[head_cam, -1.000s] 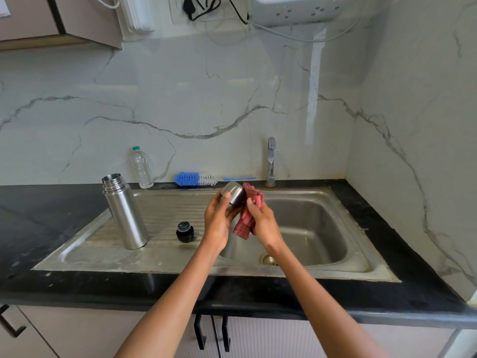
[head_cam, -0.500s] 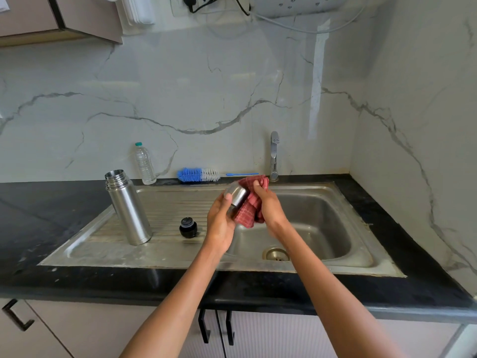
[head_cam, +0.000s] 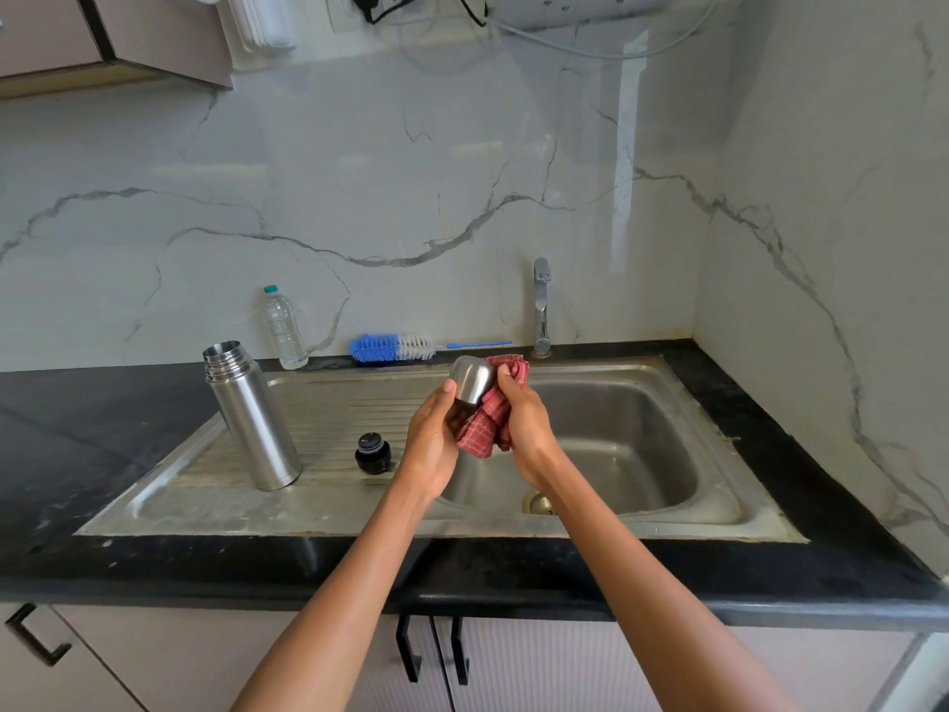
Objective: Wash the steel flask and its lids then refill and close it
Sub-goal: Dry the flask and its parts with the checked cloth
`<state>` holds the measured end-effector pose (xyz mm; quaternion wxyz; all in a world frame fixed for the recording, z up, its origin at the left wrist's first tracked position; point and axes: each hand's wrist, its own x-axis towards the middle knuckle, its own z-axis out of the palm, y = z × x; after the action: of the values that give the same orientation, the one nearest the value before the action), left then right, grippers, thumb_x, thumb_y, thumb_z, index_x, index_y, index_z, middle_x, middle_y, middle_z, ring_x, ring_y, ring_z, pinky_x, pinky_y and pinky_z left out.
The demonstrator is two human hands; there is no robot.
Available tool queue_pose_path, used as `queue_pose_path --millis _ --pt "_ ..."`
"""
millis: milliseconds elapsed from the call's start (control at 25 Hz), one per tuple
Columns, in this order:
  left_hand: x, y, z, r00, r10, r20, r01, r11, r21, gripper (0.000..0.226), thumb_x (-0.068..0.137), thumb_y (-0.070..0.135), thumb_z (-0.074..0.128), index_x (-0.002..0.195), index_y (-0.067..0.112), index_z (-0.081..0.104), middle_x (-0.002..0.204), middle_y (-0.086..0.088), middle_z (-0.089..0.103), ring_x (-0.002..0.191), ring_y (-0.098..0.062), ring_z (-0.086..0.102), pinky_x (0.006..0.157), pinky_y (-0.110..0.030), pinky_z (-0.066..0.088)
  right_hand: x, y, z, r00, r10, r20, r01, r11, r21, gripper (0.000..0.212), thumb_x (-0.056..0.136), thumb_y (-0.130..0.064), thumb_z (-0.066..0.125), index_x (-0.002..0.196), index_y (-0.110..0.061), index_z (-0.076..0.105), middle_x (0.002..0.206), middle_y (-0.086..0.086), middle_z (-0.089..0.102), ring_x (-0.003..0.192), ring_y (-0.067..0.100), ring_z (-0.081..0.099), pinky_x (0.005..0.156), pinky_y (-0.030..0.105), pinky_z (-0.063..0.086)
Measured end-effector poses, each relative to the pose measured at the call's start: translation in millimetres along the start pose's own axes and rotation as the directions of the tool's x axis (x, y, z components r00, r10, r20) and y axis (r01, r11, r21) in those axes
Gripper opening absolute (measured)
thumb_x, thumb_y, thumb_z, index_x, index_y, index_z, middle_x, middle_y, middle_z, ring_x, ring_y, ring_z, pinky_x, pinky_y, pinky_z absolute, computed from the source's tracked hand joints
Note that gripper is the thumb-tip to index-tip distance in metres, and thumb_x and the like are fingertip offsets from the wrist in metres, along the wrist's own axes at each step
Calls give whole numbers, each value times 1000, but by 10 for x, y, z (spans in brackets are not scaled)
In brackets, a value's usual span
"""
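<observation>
Head view: left hand (head_cam: 430,444) grips small domed steel outer cap (head_cam: 471,380), fingers curled round it, dome tipped up and away. Right hand (head_cam: 524,423) clutches bunched red checked cloth (head_cam: 488,423), pressed against cap's open side, over left part of steel sink basin (head_cam: 616,444). Versus half a second back: cap tilted a bit more upright, cloth bunched lower against the mouth. Versus a second back: cloth worked round from beside the cap to under it. Reads as wiping or drying the cap, likely close to done. Tall cylindrical steel flask (head_cam: 251,418) stands open on ribbed drainboard (head_cam: 334,418), near its left back corner, unmoved. Small black round inner stopper (head_cam: 373,453) sits on drainboard between flask and left hand, touching neither. Clear plastic water bottle (head_cam: 284,328) and blue-and-white bottle brush (head_cam: 393,347) along counter's back edge. Chrome tap (head_cam: 540,310) shows no water running. Refill and closing not yet done.
</observation>
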<state>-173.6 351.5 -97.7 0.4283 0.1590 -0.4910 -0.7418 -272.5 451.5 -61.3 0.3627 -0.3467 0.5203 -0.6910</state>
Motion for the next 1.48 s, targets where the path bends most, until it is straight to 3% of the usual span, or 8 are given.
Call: queue_pose_path --millis 200,280,560,720,840,1160,1360,1480 --pt "-2 9 -2 994 11 -106 -7 999 32 53 95 33 68 137 3 58 111 -14 73 93 -26 72 79 -35 61 -113 122 44 999 -34 -7 34 999 -8 29 109 -32 42 111 -14 65 63 -16 68 57 -5 62 55 9 45" --pt "-37 11 14 996 14 -88 -2 992 127 47 92 33 70 131 10 59 110 -10 75 95 -26 73 81 -36 61 -94 83 2 999 -33 -34 33 999 -7 31 109 -34 43 115 -15 67 76 -11 74 70 0 69 65 15 51" --pt "46 -37 56 979 165 -116 -117 933 341 39 105 29 56 145 33 55 137 0 64 129 -15 60 112 -40 46 -73 100 -8 997 -18 -73 17 1000 -15 28 109 -34 43 112 -14 63 55 -18 62 49 -6 55 49 9 39" --pt "-5 -69 149 952 258 -162 -164 882 441 27 108 40 49 133 34 55 130 10 64 124 -8 60 108 -36 49 -117 158 47 997 -29 -74 29 1000 -1 31 109 -34 43 115 -13 64 58 -16 63 52 -5 56 51 11 41" --pt "-63 -64 214 954 260 -148 -158 859 487 40 99 37 66 135 28 53 120 10 68 109 -2 67 86 -19 55 -127 130 84 996 -44 -76 47 998 38 30 109 -35 44 115 -15 67 74 -8 72 65 0 65 57 15 47" --pt "-54 93 107 997 53 -54 -49 996 74 47 91 32 74 129 10 57 112 -10 72 99 -22 69 87 -32 56 -97 33 105 993 -68 -96 82 985 150 33 109 -33 44 118 -11 66 71 -9 70 59 2 64 51 13 46" --pt "-64 250 100 985 -121 -125 88 965 -246 40 99 38 62 127 9 61 108 -16 65 89 -24 64 86 -35 55 -56 77 109 989 -126 -83 135 983 120 29 107 -33 47 117 -16 69 98 0 77 90 13 71 83 28 56" --pt "-69 288 31 979 -187 -84 158 951 -266 44 99 37 64 130 7 60 113 -19 66 95 -27 67 92 -40 55 -26 90 103 986 -151 -65 158 982 107 32 108 -33 46 123 -14 67 108 3 77 100 16 72 91 32 56"
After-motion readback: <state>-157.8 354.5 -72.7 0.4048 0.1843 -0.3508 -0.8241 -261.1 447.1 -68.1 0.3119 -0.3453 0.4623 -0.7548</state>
